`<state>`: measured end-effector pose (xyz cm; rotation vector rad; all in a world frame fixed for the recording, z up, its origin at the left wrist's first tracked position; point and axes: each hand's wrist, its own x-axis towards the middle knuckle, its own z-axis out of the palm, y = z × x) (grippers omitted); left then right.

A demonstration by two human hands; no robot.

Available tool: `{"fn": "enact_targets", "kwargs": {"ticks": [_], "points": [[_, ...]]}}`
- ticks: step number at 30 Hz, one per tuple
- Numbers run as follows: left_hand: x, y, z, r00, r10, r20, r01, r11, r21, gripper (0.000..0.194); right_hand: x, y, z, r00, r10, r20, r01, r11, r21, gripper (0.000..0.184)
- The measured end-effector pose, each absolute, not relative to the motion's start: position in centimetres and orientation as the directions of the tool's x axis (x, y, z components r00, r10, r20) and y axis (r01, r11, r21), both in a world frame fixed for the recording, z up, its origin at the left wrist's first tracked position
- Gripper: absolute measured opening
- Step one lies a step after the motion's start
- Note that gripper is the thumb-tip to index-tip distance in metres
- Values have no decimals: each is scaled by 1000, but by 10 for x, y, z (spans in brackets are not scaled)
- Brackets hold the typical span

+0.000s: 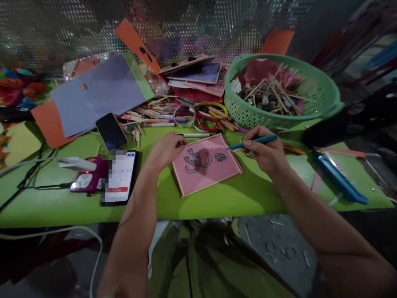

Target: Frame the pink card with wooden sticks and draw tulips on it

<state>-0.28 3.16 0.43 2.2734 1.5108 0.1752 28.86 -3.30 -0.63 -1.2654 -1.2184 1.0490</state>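
A pink card [207, 171] framed with wooden sticks lies on the green table [242, 194], with black flower drawings on it. My left hand [166, 150] rests curled on the card's upper left corner, fingers closed against it. To the right, my right hand [265, 152] is closed on a teal pen [252, 141] whose tip points left at the card's upper right edge. A white marker [196, 135] lies just beyond the card.
A green basket [322, 93] of stones and sticks stands at the back right. Coloured bangles [204, 116], loose sticks and paper sheets [99, 93] fill the back. Two phones [119, 176] and cables lie at the left, a blue tool [341, 178] at the right.
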Motion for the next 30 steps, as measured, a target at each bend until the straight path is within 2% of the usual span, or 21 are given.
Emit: {"fn": "enact_targets", "kwargs": {"ticks": [7, 14, 21, 26, 30], "points": [[0, 30, 9, 418, 898, -133, 857, -342, 387, 34, 290, -33, -7, 91, 992, 83, 92, 74, -993, 34], [0, 31, 9, 429, 893, -136, 852, -350, 390, 34, 285, -32, -10, 29, 997, 74, 197, 67, -978, 34], [0, 31, 7, 445, 885, -135, 839, -360, 408, 34, 281, -31, -19, -46, 999, 28, 173, 36, -984, 35], [1, 31, 8, 434, 890, -141, 843, -345, 412, 34, 283, -29, -20, -80, 995, 62, 286, 82, -955, 38], [1, 31, 7, 444, 886, -131, 836, -357, 416, 34, 285, -29, -18, -65, 996, 64, 308, 81, -948, 39]]}}
